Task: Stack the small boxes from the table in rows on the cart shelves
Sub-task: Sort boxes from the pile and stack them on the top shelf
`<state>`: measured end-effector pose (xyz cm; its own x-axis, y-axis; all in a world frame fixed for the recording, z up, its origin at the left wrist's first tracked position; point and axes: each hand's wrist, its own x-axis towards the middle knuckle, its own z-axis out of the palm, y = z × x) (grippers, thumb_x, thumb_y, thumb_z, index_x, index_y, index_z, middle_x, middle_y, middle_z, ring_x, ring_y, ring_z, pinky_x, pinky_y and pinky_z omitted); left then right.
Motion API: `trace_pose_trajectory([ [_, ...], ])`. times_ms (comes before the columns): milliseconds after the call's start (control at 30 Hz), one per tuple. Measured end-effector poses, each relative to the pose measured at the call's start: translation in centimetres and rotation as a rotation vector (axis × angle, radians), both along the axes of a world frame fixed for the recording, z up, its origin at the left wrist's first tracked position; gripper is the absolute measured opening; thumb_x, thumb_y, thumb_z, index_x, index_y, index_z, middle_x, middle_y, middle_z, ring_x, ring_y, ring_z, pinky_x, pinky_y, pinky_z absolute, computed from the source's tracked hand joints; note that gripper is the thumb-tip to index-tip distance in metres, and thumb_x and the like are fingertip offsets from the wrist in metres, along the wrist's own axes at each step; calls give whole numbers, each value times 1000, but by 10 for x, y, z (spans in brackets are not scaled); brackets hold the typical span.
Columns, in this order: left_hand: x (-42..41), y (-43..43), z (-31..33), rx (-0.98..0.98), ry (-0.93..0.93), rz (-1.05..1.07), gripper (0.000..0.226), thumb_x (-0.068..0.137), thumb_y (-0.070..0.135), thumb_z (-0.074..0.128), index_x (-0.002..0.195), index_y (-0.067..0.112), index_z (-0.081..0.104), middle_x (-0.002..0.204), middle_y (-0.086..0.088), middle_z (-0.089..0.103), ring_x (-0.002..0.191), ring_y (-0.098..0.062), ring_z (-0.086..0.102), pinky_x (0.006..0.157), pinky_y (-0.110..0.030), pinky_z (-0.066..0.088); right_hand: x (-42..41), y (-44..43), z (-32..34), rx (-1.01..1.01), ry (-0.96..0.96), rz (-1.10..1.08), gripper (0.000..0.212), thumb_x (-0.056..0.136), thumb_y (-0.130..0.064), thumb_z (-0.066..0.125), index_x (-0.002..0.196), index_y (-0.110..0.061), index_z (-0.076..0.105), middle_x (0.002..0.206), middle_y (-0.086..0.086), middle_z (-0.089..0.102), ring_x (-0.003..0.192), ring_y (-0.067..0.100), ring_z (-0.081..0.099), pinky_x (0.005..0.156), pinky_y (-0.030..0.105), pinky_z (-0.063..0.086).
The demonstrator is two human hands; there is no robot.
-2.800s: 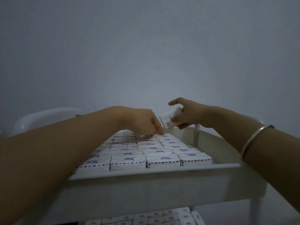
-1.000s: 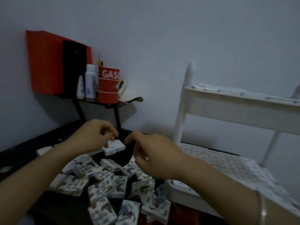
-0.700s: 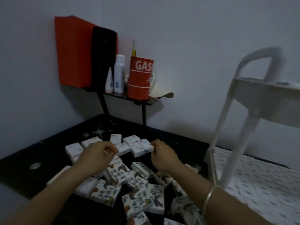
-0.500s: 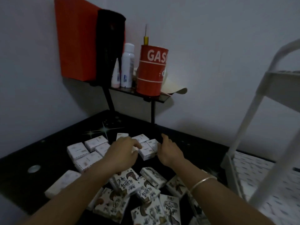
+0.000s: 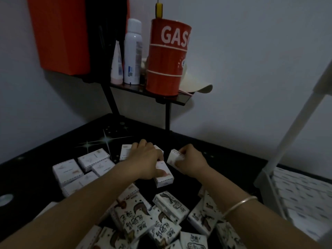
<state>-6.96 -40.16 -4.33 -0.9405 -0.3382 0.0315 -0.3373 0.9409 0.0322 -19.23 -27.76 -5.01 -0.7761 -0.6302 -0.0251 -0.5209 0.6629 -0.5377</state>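
Several small white boxes lie scattered on the black table (image 5: 224, 159). My left hand (image 5: 145, 160) rests palm down on a small box (image 5: 164, 176) near the middle of the table, fingers curled over it. My right hand (image 5: 190, 161) is closed around another small box (image 5: 173, 157), which is tilted and raised off the table. More boxes with dark printed pictures (image 5: 168, 205) are heaped near me, and plain-faced ones (image 5: 66, 170) lie to the left. The white cart (image 5: 269, 169) stands at the right, its lower shelf (image 5: 305, 194) filled with rows of boxes.
A small black shelf (image 5: 172, 98) on the wall behind the table carries a red tin marked GAS (image 5: 167, 56), a white spray bottle (image 5: 132, 51), a small tube (image 5: 117, 63) and a red-orange box (image 5: 59, 33). The cart's white post (image 5: 294, 121) slants up on the right.
My view turned from the cart's filled top shelf to the table. Both hands reached into the pile; the right one has picked up a box and the left has settled on another.
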Motion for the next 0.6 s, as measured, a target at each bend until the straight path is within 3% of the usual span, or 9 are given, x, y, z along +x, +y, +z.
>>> trace_pose_trajectory([
  [100,1,4,1,131,-5,-29,58,76,63,65,120,31,48,116,2,49,115,-20,36,95,-32,27,10,19,7,-55,59,52,63,85,-23,64,141,-25,33,119,5,62,104,24,61,78,25,44],
  [167,2,8,3,197,36,-55,58,74,59,71,116,28,45,115,5,52,112,-17,42,92,-30,28,20,32,16,-144,78,107,66,85,-23,64,143,-34,34,112,-2,62,102,19,62,81,25,47],
  [267,7,17,8,382,139,-111,62,73,43,79,121,28,43,119,4,55,109,-15,51,89,-31,40,38,55,36,-305,68,178,39,82,-21,69,117,-32,58,99,-12,66,88,11,64,79,30,54],
  [333,14,24,11,422,227,-125,62,73,36,81,126,31,50,116,7,55,108,-12,52,85,-28,44,51,72,51,-353,60,220,28,79,-20,73,101,-29,60,95,-9,68,83,9,66,77,36,57],
  [400,23,30,18,429,347,-96,42,72,36,81,110,34,62,108,11,59,101,-9,54,76,-24,43,64,89,67,-387,86,257,23,78,-22,75,91,-30,58,92,-9,68,80,8,66,74,39,57],
  [467,33,36,30,594,457,-50,25,72,33,82,93,31,68,99,10,65,92,-10,61,74,-26,49,78,107,85,-411,131,301,21,78,-25,75,84,-30,56,89,-8,69,77,8,67,70,42,57],
  [600,56,56,72,842,540,-37,20,71,25,85,86,23,71,88,1,69,73,-8,66,60,-21,54,106,146,124,-419,259,352,16,78,-36,72,80,-32,56,85,-4,71,76,15,68,69,47,56],
])
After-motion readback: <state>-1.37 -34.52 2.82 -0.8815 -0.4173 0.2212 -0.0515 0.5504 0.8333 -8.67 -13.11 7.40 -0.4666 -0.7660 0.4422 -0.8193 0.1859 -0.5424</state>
